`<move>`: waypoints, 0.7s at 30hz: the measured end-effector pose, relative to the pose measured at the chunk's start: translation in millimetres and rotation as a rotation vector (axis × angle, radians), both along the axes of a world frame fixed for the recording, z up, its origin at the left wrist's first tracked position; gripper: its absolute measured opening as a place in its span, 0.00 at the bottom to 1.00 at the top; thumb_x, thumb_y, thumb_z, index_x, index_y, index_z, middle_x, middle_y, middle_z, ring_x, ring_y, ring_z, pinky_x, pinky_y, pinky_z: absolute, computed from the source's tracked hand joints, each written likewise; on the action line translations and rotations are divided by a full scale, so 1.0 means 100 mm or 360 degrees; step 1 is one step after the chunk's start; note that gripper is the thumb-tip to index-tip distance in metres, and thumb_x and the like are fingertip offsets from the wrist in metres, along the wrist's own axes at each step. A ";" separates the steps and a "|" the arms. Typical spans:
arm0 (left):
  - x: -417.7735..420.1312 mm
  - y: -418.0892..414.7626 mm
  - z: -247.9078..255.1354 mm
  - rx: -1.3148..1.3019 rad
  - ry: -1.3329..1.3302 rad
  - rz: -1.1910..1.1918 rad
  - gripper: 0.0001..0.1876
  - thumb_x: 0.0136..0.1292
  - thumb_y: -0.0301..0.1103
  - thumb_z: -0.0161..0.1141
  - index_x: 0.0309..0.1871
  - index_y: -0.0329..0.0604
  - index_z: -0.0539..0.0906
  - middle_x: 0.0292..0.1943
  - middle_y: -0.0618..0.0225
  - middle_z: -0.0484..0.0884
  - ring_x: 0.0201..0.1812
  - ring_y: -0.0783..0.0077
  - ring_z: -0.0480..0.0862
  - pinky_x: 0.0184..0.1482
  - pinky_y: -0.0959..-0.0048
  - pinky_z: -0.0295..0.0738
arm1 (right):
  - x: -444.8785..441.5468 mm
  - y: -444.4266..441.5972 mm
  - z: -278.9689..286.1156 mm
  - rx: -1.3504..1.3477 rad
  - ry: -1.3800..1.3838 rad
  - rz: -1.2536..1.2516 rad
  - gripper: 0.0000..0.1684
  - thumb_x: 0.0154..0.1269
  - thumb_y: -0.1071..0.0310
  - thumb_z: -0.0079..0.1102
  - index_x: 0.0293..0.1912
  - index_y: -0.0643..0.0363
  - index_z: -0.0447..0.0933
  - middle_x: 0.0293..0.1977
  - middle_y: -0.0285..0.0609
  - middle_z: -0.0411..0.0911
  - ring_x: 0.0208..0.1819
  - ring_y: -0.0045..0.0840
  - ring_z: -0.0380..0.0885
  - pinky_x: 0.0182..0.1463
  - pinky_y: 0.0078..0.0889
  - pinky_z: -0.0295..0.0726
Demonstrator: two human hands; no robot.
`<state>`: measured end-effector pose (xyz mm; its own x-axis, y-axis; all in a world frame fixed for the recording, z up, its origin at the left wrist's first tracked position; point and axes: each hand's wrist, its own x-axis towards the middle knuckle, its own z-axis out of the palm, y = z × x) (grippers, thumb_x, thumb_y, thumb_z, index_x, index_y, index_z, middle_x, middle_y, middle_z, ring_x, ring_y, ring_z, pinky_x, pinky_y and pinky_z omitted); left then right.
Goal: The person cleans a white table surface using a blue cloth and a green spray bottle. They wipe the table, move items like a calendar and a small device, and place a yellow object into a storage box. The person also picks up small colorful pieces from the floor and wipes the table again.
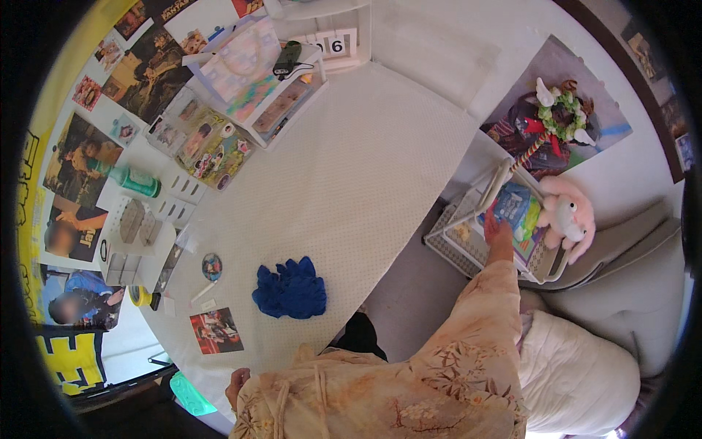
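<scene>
My right hand (498,233) reaches into the top basket of a white rolling cart (550,273) and touches the near side of a blue plastic pack (511,206). Whether its fingers grip the pack is unclear. At the near left edge of the table, my left hand (237,384) is loosely curled, with nothing visible in it. A crumpled dark blue cloth-like piece with a scalloped outline (290,290) lies on the table's pale dotted cover (351,181). Left of it are a photo print (216,331) and a round hand mirror or fan with a white handle (212,267).
A pink plush rabbit (567,214) leans on the cart beside a striped wand with a wreath (562,118). A grey sofa (614,302) stands at right. Along the wall are a green bottle (137,182), white organizers (184,197) and a desk shelf holding a black device (287,57).
</scene>
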<state>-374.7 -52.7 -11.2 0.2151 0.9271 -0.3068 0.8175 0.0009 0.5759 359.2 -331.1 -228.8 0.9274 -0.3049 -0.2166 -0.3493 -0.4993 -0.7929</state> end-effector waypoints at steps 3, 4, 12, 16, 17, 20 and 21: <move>-0.06 0.01 -0.14 0.0278 -0.0209 -0.0185 0.10 0.55 0.25 0.59 0.41 0.47 0.77 0.18 0.75 0.72 0.20 0.85 0.68 0.22 0.82 0.62 | -0.06 0.18 0.25 -0.0372 -0.0064 0.0000 0.19 0.60 0.59 0.48 0.49 0.55 0.68 0.38 0.49 0.77 0.36 0.42 0.78 0.37 0.50 0.76; 0.01 -0.01 -0.04 0.0279 -0.0216 -0.0202 0.10 0.56 0.26 0.59 0.41 0.47 0.77 0.17 0.75 0.72 0.20 0.85 0.68 0.22 0.82 0.63 | -0.14 0.33 0.40 -0.0543 -0.0116 0.0009 0.19 0.60 0.59 0.48 0.50 0.55 0.68 0.38 0.50 0.77 0.36 0.43 0.78 0.38 0.51 0.76; -0.07 -0.03 -0.24 0.0208 0.0236 -0.0131 0.06 0.60 0.34 0.60 0.40 0.48 0.78 0.19 0.66 0.79 0.21 0.75 0.78 0.25 0.76 0.73 | 0.09 -0.11 0.33 -0.1453 -0.0060 0.0501 0.35 0.57 0.57 0.51 0.64 0.48 0.57 0.58 0.49 0.64 0.58 0.45 0.63 0.55 0.50 0.66; -0.06 0.05 0.00 0.0297 0.0184 -0.0105 0.06 0.61 0.39 0.57 0.39 0.52 0.78 0.20 0.64 0.80 0.20 0.61 0.80 0.21 0.67 0.72 | 0.13 -0.33 0.28 -0.1333 -0.0267 0.0635 0.32 0.59 0.59 0.50 0.63 0.50 0.58 0.55 0.47 0.66 0.54 0.42 0.65 0.51 0.45 0.68; -0.15 0.00 0.03 0.0349 0.0232 -0.0017 0.07 0.61 0.39 0.57 0.39 0.52 0.78 0.20 0.65 0.80 0.20 0.61 0.80 0.22 0.66 0.72 | 0.12 -0.28 0.34 -0.1312 -0.0330 0.0656 0.31 0.59 0.60 0.49 0.63 0.51 0.59 0.54 0.47 0.66 0.52 0.41 0.65 0.50 0.43 0.68; -0.41 -0.10 0.00 0.0492 0.0387 0.0133 0.09 0.61 0.40 0.55 0.42 0.52 0.78 0.20 0.65 0.80 0.22 0.61 0.80 0.26 0.65 0.74 | 0.04 -0.09 0.57 -0.1176 -0.0540 0.0752 0.29 0.61 0.61 0.48 0.62 0.52 0.60 0.52 0.46 0.67 0.49 0.39 0.67 0.48 0.40 0.69; -0.52 -0.08 -0.05 0.0434 0.0308 0.0254 0.09 0.61 0.40 0.55 0.43 0.52 0.78 0.22 0.65 0.80 0.24 0.61 0.81 0.28 0.65 0.74 | -0.01 -0.05 0.67 -0.1094 -0.0627 0.0799 0.29 0.61 0.62 0.48 0.62 0.53 0.60 0.51 0.45 0.67 0.48 0.39 0.67 0.47 0.38 0.70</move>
<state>-426.5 -60.3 -16.6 0.0237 0.9976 -0.0646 0.9134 0.0047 0.4070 358.4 -336.4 -162.1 0.9534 0.2065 0.2202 0.2650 -0.9217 -0.2833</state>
